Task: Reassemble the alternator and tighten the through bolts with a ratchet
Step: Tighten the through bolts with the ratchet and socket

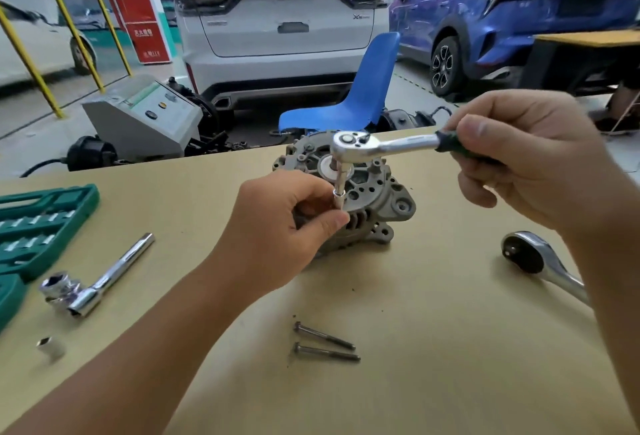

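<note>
The grey alternator [377, 192] stands on the tan table [433, 348] near its far edge. A small chrome ratchet [384, 145] with a green handle hangs over it, carrying an extension and socket [339, 192] that points down at the alternator's left rim. My right hand [530, 161] grips the green handle. My left hand [287, 226] pinches the socket between thumb and fingers and hides the alternator's left side. Two loose through bolts [325, 343] lie on the table in front.
A larger ratchet [540, 265] lies at the right. At the left sit a green socket case [38, 226], a chrome bar with a socket [97, 282] and a loose socket [51, 348]. Beyond the table are a blue chair [360, 91], a grey machine [145, 116] and parked cars.
</note>
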Action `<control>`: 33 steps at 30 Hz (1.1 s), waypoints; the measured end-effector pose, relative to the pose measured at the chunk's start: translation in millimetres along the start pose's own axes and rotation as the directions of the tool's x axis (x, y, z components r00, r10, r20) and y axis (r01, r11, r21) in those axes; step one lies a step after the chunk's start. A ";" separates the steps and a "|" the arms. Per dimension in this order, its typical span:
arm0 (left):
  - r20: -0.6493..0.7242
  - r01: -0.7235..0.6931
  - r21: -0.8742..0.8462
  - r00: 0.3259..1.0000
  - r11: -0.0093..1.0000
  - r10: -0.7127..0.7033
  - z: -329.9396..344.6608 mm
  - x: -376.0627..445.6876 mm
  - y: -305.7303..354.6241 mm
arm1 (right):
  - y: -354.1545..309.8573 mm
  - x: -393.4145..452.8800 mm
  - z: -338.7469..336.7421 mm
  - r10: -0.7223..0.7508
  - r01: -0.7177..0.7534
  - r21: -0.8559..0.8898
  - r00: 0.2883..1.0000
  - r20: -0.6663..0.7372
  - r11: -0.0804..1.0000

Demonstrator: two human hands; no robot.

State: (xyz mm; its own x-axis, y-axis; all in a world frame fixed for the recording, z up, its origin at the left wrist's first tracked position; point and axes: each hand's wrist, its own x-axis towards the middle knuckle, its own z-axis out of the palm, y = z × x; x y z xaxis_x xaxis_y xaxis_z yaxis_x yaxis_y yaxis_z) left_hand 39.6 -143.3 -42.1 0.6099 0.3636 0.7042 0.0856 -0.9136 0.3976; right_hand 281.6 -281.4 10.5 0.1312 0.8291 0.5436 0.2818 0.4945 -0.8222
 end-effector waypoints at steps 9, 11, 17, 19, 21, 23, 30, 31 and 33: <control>-0.008 -0.047 -0.052 0.999 0.998 0.047 -0.1 1.3 -1.0 | -1.7 -2.3 -1.9 0.062 -0.050 -0.343 0.998 0.026 0.938; -0.027 -0.035 -0.155 0.999 0.987 0.031 3.2 2.0 0.4 | -9.7 -0.6 6.8 0.041 -0.023 -0.630 0.999 0.014 0.776; -0.013 -0.008 -0.210 1.000 0.978 0.006 9.9 3.0 -2.7 | -44.9 29.2 48.5 0.214 0.155 -0.908 0.944 0.253 0.390; -0.011 0.006 -0.235 1.000 0.972 -0.008 9.9 2.3 -4.2 | -62.9 45.8 56.8 0.323 0.155 -0.896 0.896 0.304 0.416; -0.016 -0.005 -0.242 1.000 0.970 0.002 9.5 1.1 -5.3 | -76.5 56.3 62.0 0.415 0.142 -0.870 0.835 0.362 0.472; -0.034 -0.027 -0.238 0.999 0.971 0.019 9.6 -0.2 -4.7 | -83.6 57.4 66.8 0.420 0.163 -0.852 0.814 0.401 0.497; -0.081 0.006 -0.343 0.996 0.939 -0.035 15.5 -4.9 -5.4 | -75.9 56.6 99.4 0.505 0.356 -0.929 0.787 0.355 0.099; -0.057 0.012 -0.346 0.998 0.938 -0.034 14.1 -4.2 -7.0 | -75.7 58.3 98.7 0.526 0.357 -0.930 0.777 0.346 0.084; -0.006 0.010 -0.342 1.000 0.940 -0.013 10.1 -1.9 -9.9 | -77.7 58.4 93.6 0.485 0.343 -0.936 0.807 0.336 0.077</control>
State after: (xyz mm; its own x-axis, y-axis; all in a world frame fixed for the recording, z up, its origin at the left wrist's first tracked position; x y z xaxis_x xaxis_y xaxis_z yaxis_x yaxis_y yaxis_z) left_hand 45.6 -136.8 -53.4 0.6038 0.3764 0.7027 -0.1830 -0.7926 0.5817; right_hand 178.5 -246.9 90.3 -0.0768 0.9969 -0.0171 0.9564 0.0785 0.2813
